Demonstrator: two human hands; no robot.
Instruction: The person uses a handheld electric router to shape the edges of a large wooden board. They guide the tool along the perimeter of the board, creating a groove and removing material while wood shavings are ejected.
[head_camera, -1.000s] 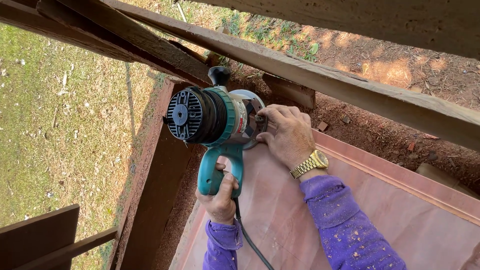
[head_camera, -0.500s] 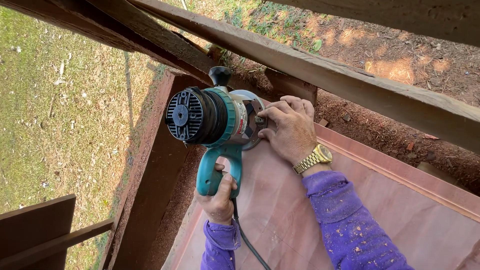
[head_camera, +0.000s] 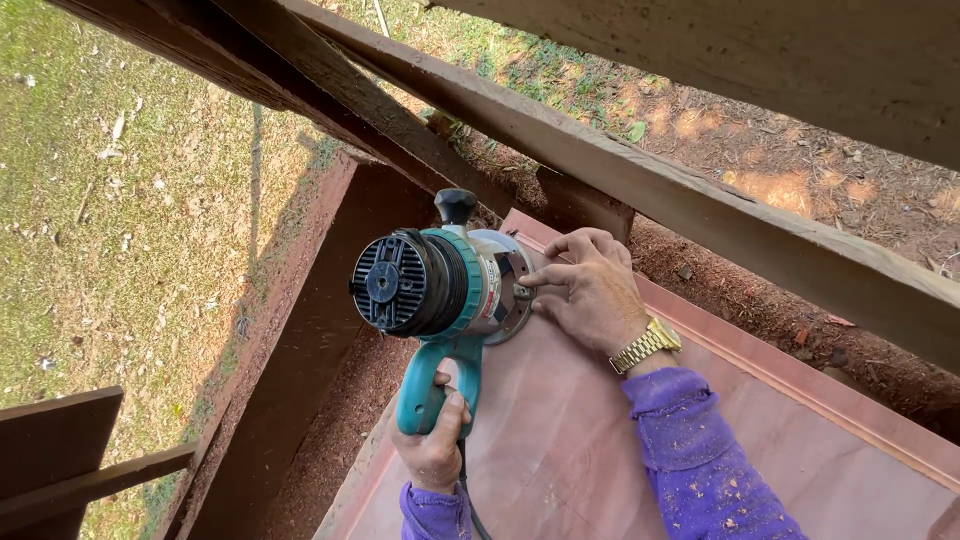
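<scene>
Both hands steady router (head_camera: 440, 290), its handle pointing toward the person

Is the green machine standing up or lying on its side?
Upright: the green router sits base-down on the pinkish board, black cap toward the camera.

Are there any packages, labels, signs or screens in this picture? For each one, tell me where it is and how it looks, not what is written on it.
No packages, signs or screens are in view.
Possible label: a pale patch on the silver body of the teal power tool, next to the right hand; too small to tell.
The left hand grips the tool's teal handle, over the reddish wooden panel.
</scene>
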